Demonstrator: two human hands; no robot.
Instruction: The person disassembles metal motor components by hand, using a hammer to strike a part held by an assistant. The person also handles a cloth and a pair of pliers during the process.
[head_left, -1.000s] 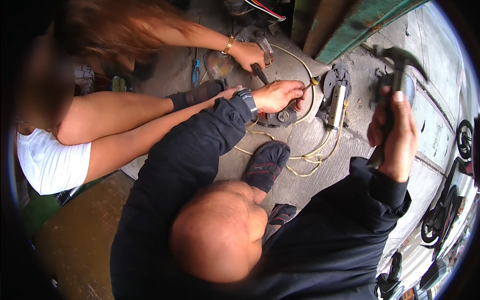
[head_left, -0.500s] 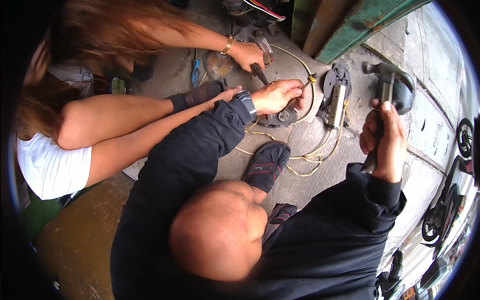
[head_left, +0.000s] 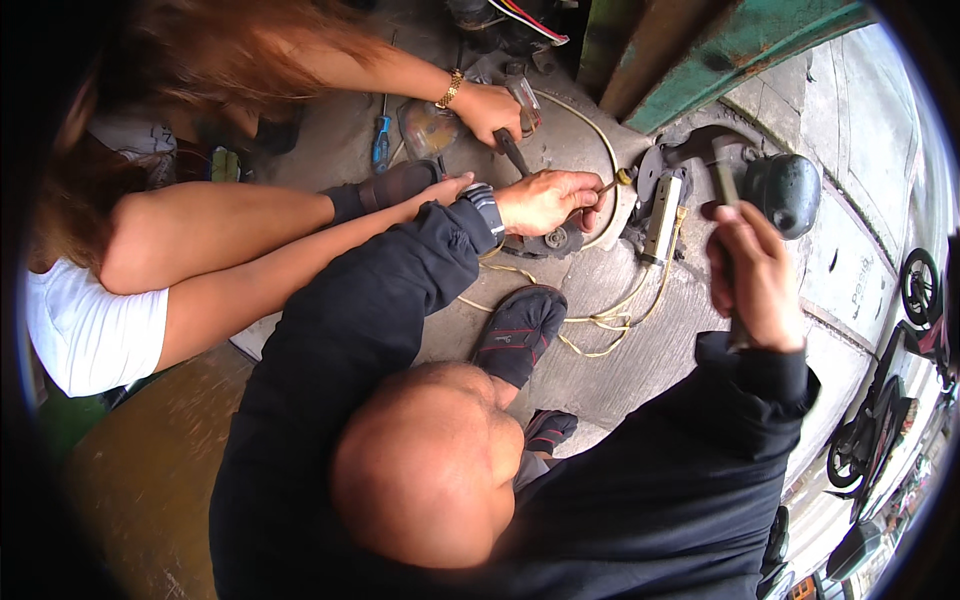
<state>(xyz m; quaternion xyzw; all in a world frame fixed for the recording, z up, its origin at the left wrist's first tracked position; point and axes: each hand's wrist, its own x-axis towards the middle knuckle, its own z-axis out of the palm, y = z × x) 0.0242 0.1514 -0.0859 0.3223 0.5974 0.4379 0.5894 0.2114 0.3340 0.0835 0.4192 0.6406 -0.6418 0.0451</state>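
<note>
Hammer (head_left: 712, 160) in right hand (head_left: 755, 275)

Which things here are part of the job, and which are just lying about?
In use: hammer in right hand; thin punch in left hand; round metal part under it.
Lying about: blue-handled screwdriver; yellow cord.

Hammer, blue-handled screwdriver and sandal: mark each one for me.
hammer (head_left: 722, 168): head view, on its handle just below the metal head.
blue-handled screwdriver (head_left: 380, 148): head view, on its blue handle.
sandal (head_left: 518, 332): head view, on its dark upper.
</note>
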